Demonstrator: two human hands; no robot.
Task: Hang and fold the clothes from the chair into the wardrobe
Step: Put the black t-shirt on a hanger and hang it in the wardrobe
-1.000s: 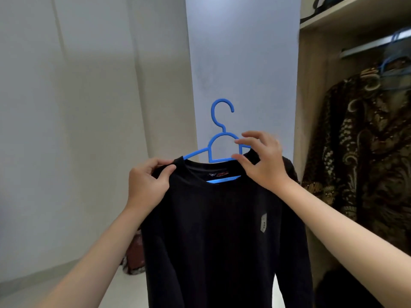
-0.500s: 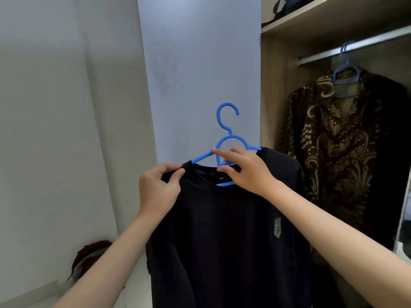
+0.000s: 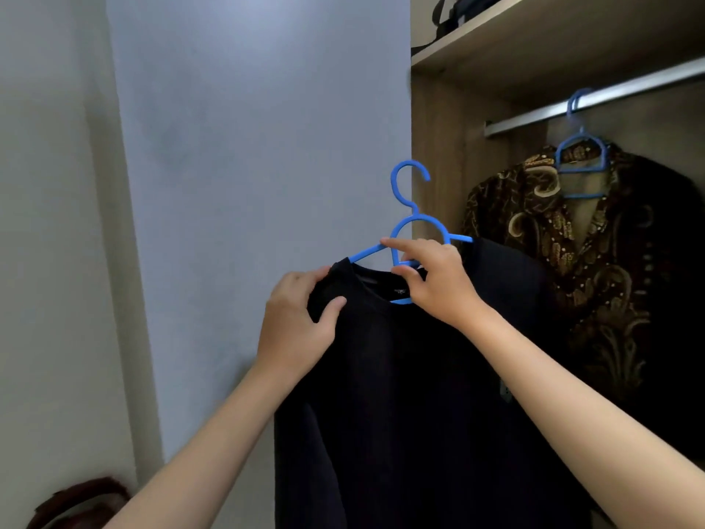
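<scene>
Inside, the open wardrobe (image 3: 438,154) on the right held a brown patterned shirt (image 3: 595,269) on a blue hanger (image 3: 580,147) hooked over the metal rail (image 3: 595,97); the shelf (image 3: 534,28) above the rail carried a dark bag (image 3: 454,9), only partly in frame. Front & centre, a black sweater (image 3: 412,395) hung from a second blue hanger (image 3: 410,200), held up in the air just left of the wardrobe's side panel, w/ its hook free & not on the rail. Sweater looked plain & dark, long-sleeved, crew neck, small label inside the collar, body hanging straight down out of frame; a small grey tag showed near the right forearm. Left hand (image 3: 301,322) had its grip closed on the sweater's shoulder by the collar, thumb in front & fingers pinching the fabric. Right hand (image 3: 431,276) had its grip closed on the hanger's neck loop, index finger lying along the top arm & thumb below. Lower left, a reddish-brown object (image 3: 80,502) sat low by the wall; couldn't tell what it was.
</scene>
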